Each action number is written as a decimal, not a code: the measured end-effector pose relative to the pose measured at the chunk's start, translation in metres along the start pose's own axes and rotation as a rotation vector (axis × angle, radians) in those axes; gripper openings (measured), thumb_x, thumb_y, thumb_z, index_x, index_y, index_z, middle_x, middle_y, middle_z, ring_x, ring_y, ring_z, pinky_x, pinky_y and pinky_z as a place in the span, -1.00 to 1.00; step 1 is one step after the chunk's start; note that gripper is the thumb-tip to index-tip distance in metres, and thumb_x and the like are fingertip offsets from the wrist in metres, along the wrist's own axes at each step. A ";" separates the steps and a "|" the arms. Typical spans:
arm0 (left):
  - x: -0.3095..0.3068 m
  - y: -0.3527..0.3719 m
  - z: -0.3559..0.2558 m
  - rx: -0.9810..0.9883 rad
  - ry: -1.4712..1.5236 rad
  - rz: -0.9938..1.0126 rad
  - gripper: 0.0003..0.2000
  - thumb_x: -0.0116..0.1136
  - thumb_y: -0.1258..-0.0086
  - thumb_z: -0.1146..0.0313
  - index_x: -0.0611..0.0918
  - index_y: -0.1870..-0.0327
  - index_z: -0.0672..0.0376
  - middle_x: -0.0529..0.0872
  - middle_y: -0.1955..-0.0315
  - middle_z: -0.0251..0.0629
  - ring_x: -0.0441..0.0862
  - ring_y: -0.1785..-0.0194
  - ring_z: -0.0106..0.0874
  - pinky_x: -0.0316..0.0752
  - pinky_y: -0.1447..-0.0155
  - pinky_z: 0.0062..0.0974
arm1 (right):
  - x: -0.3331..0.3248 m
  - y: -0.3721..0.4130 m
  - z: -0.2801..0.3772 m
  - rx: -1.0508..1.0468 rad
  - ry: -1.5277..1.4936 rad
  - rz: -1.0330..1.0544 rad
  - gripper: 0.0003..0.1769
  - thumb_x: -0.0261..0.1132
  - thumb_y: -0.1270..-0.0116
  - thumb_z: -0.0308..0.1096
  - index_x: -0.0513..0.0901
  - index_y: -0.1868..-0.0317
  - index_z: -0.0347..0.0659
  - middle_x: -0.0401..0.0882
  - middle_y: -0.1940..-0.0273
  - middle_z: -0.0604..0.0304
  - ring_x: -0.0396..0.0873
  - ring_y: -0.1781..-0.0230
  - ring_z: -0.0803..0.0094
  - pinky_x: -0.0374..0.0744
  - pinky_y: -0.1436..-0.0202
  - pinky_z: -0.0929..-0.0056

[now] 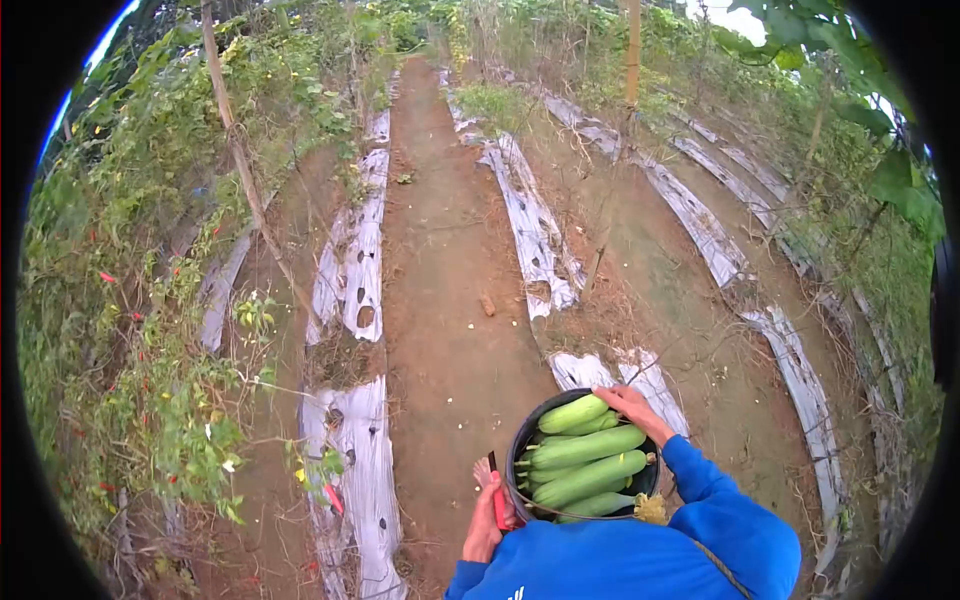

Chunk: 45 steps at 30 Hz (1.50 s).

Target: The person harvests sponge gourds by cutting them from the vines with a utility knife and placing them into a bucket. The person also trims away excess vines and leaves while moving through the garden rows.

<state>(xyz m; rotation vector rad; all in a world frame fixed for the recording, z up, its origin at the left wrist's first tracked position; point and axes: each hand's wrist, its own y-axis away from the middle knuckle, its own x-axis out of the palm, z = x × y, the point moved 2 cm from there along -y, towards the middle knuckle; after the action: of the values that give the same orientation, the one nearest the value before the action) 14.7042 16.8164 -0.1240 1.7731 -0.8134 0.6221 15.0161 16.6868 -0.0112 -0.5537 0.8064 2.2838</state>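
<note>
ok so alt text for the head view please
A person in blue sleeves holds a black bucket of long green gourds, right hand on its far rim, left hand gripping a red-handled tool. Ahead, a dirt path runs between plastic-covered beds and leafy vines.

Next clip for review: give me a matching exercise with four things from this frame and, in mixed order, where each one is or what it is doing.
Things:
1. left hand
2. right hand
3. green gourds
4. silver plastic sheets

Places or states:
A. lie in the black bucket
B. cover the beds beside the dirt path
C. grips a red-handled tool
D. rests at the far rim of the black bucket

Pairs: 1-C, 2-D, 3-A, 4-B.
</note>
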 end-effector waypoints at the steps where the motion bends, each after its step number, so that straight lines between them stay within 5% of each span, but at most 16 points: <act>1: -0.003 -0.012 -0.022 -0.017 -0.042 -0.015 -0.69 0.05 -0.45 0.04 0.46 0.38 0.07 0.39 0.73 -0.37 0.28 0.76 -0.48 0.22 0.69 -0.52 | 0.006 -0.028 0.005 -0.050 -0.184 0.024 -0.15 0.25 -0.24 0.42 0.74 0.17 -0.41 0.74 0.26 0.03 0.68 0.23 0.35 0.58 0.12 0.37; 5: 0.031 -0.079 -0.129 0.045 -0.165 0.040 -0.71 0.06 -0.44 0.03 0.48 0.38 0.04 0.42 0.71 -0.43 0.31 0.74 -0.54 0.20 0.69 -0.56 | -0.010 -0.114 0.064 -0.044 -0.197 -0.030 -0.28 0.25 -0.33 0.30 0.68 0.08 -0.34 0.68 0.23 0.18 0.59 0.24 0.45 0.51 0.14 0.49; 8: 0.054 -0.121 -0.203 0.010 -0.199 0.084 -0.71 0.07 -0.43 0.03 0.48 0.38 0.03 0.43 0.69 -0.45 0.32 0.72 -0.55 0.20 0.67 -0.58 | -0.027 -0.152 0.128 -0.027 -0.127 -0.136 -0.28 0.24 -0.34 0.30 0.66 0.07 -0.33 0.65 0.18 0.17 0.56 0.16 0.46 0.49 0.06 0.48; 10: 0.066 -0.139 -0.247 0.010 -0.238 0.084 -0.71 0.08 -0.43 0.02 0.49 0.40 0.02 0.43 0.68 -0.46 0.32 0.72 -0.56 0.18 0.67 -0.59 | -0.030 -0.181 0.157 -0.073 -0.119 -0.223 -0.17 0.25 -0.26 0.38 0.72 0.06 -0.39 0.73 0.20 -0.02 0.68 0.14 0.27 0.57 0.00 0.33; 16: 0.087 -0.220 -0.353 0.049 -0.268 0.079 -0.69 0.08 -0.43 0.00 0.49 0.41 0.01 0.43 0.68 -0.46 0.33 0.71 -0.56 0.19 0.66 -0.59 | -0.033 -0.302 0.228 -0.114 -0.072 -0.213 -0.17 0.25 -0.25 0.39 0.72 0.02 -0.34 0.74 0.11 -0.04 0.67 0.06 0.23 0.55 -0.07 0.30; 24: 0.126 -0.385 -0.508 0.137 -0.094 -0.044 -0.67 0.12 -0.39 -0.02 0.47 0.43 0.03 0.39 0.73 -0.44 0.31 0.74 -0.51 0.17 0.67 -0.55 | -0.019 -0.588 0.240 -0.108 -0.224 -0.120 -0.31 0.29 -0.32 0.23 0.69 0.01 -0.35 0.69 0.14 0.15 0.58 0.08 0.44 0.49 -0.03 0.43; 26: 0.131 -0.405 -0.534 0.131 -0.059 -0.058 -0.69 0.12 -0.44 0.01 0.48 0.43 0.01 0.45 0.68 -0.47 0.33 0.75 -0.56 0.18 0.70 -0.58 | -0.032 -0.600 0.314 -0.069 -0.285 -0.013 -0.36 0.32 -0.31 0.21 0.70 0.12 -0.35 0.67 0.22 0.24 0.56 0.23 0.52 0.49 0.14 0.48; 28: 0.138 -0.423 -0.567 0.124 -0.059 -0.086 -0.68 0.12 -0.44 0.01 0.48 0.43 0.02 0.45 0.68 -0.47 0.33 0.75 -0.56 0.19 0.70 -0.58 | -0.030 -0.662 0.329 -0.136 -0.265 -0.012 -0.21 0.31 -0.25 0.31 0.71 0.11 -0.44 0.71 0.25 0.08 0.62 0.27 0.37 0.54 0.15 0.37; 36: 0.144 -0.547 -0.668 0.085 0.014 -0.037 -0.68 0.13 -0.44 0.01 0.47 0.42 0.03 0.43 0.69 -0.48 0.31 0.76 -0.57 0.20 0.72 -0.61 | -0.033 -0.818 0.405 -0.148 -0.321 0.149 -0.30 0.30 -0.30 0.27 0.71 0.22 -0.38 0.65 0.34 0.21 0.55 0.30 0.48 0.48 0.20 0.46; 43: 0.187 -0.679 -0.822 0.058 -0.084 0.045 -0.66 0.16 -0.42 -0.06 0.48 0.41 -0.01 0.38 0.73 -0.54 0.27 0.78 -0.63 0.12 0.74 -0.65 | -0.056 -0.983 0.459 -0.161 -0.290 -0.085 -0.38 0.31 -0.29 0.24 0.71 0.29 -0.28 0.59 0.37 0.28 0.48 0.35 0.50 0.40 0.28 0.42; 45: 0.207 -0.702 -0.860 0.035 -0.141 0.029 -0.65 0.12 -0.44 -0.06 0.47 0.39 0.00 0.32 0.79 -0.51 0.22 0.79 -0.60 0.09 0.72 -0.63 | -0.073 -0.984 0.518 -0.150 -0.333 -0.062 -0.38 0.30 -0.31 0.21 0.71 0.23 -0.32 0.63 0.31 0.26 0.51 0.29 0.48 0.43 0.21 0.44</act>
<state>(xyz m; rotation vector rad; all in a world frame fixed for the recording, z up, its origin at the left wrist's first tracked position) 15.3506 17.7416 -0.1088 1.8560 -0.9310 0.5380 15.6599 17.5954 0.0121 -0.2476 0.4523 2.3070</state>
